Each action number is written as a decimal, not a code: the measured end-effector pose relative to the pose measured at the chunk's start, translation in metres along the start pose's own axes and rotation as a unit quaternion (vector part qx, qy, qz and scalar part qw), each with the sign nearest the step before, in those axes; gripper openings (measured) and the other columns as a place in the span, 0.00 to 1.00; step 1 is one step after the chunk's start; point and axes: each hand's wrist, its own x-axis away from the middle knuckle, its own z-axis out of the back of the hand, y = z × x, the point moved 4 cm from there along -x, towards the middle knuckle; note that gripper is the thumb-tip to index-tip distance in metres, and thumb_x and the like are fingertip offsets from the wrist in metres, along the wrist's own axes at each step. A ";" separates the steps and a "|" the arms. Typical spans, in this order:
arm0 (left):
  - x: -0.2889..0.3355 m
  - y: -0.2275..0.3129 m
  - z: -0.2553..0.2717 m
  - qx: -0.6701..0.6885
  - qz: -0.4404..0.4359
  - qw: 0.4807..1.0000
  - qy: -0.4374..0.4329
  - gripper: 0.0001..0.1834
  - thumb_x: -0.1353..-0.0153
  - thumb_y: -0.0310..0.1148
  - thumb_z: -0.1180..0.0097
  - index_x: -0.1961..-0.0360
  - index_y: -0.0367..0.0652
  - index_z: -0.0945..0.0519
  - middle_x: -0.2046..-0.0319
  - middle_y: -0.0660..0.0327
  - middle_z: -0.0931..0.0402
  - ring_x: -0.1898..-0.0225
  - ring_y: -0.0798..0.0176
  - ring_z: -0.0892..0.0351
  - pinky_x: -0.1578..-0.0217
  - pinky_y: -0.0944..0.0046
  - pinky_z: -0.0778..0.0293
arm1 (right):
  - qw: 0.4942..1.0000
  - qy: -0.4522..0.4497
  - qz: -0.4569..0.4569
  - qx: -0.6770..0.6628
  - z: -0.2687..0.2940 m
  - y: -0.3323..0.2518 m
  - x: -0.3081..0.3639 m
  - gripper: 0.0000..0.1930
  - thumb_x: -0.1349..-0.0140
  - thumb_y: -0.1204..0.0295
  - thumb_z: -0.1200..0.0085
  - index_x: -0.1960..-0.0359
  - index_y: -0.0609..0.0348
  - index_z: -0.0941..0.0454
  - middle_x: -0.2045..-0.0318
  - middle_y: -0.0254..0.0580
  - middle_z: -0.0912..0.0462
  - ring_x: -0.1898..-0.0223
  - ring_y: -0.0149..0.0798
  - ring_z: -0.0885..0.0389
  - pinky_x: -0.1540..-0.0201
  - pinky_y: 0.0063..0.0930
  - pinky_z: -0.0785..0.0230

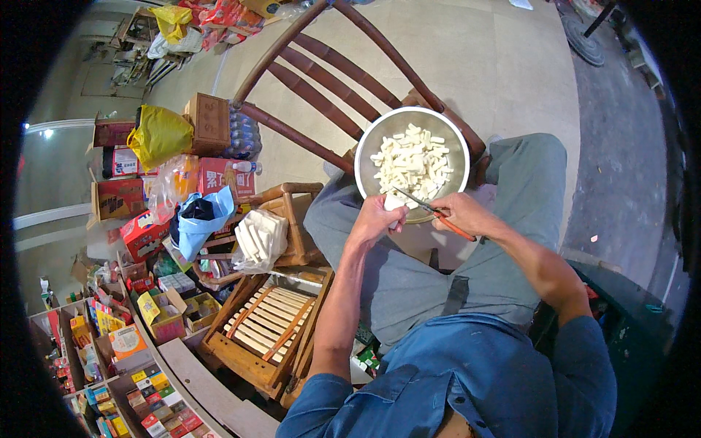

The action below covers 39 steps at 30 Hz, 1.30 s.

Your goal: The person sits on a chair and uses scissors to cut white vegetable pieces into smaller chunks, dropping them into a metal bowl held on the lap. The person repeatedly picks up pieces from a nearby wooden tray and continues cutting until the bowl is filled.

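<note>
Left hand (380,219) pinching a pale white chunk (398,201), fingers closed on it; right hand (461,213) wrapped round orange-handled, dark-bladed scissors (439,213), blades near the chunk, over the round silver metal bowl (460,157) of short white sticks (415,160) on the brown wooden chair (387,53).

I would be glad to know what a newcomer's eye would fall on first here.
Probably the shiny metal bowl of white pieces by the slatted chair, right of centre. At its near rim, the left hand holds a white chunk and the right hand orange-handled scissors. At left, a yellow bag stands out beside a brown box.
</note>
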 end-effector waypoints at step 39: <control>-0.012 -0.025 0.005 0.073 -0.010 0.997 0.023 0.11 0.43 0.24 0.24 0.59 0.39 0.10 0.69 0.65 0.13 0.72 0.72 0.20 0.70 0.70 0.26 | 0.978 0.053 0.040 0.199 0.006 -0.025 -0.002 0.20 0.45 0.62 0.31 0.49 0.50 0.11 0.69 0.53 0.13 0.65 0.57 0.13 0.58 0.50 0.21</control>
